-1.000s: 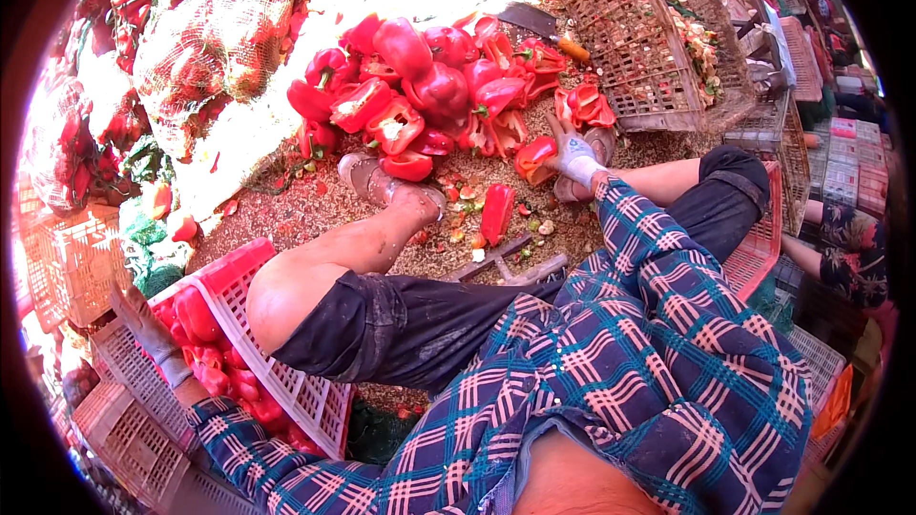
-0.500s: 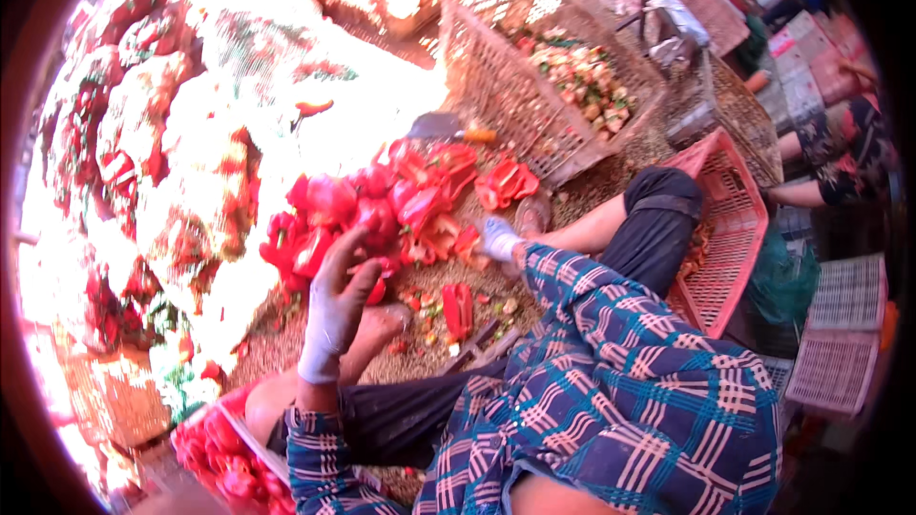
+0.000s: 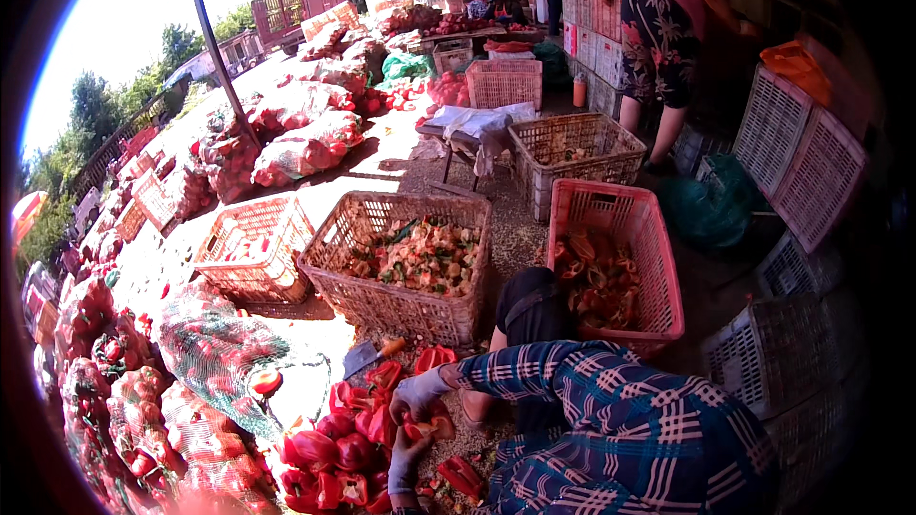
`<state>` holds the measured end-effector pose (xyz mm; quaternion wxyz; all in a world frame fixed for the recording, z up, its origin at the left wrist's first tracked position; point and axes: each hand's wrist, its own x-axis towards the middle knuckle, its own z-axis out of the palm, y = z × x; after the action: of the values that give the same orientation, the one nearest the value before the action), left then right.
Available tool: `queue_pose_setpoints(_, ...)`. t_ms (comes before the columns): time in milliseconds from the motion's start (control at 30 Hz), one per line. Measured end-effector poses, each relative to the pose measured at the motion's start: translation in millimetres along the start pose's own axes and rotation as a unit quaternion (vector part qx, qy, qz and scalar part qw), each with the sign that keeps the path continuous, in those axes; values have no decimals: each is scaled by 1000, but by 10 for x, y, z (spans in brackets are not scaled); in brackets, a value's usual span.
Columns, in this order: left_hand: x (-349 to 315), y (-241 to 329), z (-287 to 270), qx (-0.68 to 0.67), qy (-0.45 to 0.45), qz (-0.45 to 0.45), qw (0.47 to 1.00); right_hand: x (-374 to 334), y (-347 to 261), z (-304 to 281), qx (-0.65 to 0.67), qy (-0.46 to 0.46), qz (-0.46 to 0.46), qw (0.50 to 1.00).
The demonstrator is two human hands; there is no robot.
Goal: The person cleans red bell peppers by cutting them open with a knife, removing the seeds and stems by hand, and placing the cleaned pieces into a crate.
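Note:
My right hand [image 3: 420,393], in a pale glove, curls its fingers around a cut red bell pepper [image 3: 440,422]. From below, my gloved left hand [image 3: 405,463] closes on the same pepper; its fingertips are partly hidden. A heap of whole and split red peppers [image 3: 334,450] lies directly left of both hands. Just beyond the heap rests a cleaver [image 3: 361,359] with an orange handle. One loose red pepper piece [image 3: 462,477] lies on the ground to the right of my left hand.
A worn crate of pepper cores and scraps [image 3: 410,317] stands ahead, with a pink crate of pepper pieces [image 3: 668,291] beside my knee. Filled mesh sacks [image 3: 224,353] line the left. Stacked crates [image 3: 778,353] stand at right; a person [image 3: 658,38] stands behind.
The view has swung up, showing the yard and sky. My left hand, raised and open before with fingers apart, has come down to the pepper beside my right hand.

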<state>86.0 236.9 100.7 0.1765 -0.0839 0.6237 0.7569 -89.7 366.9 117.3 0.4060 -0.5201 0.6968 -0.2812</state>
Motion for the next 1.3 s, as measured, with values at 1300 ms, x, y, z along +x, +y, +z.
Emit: queue_pose_setpoints(1300,-410,-77,-17,-291,123,90,944,-224,-682,416,-124,280,-162,938)
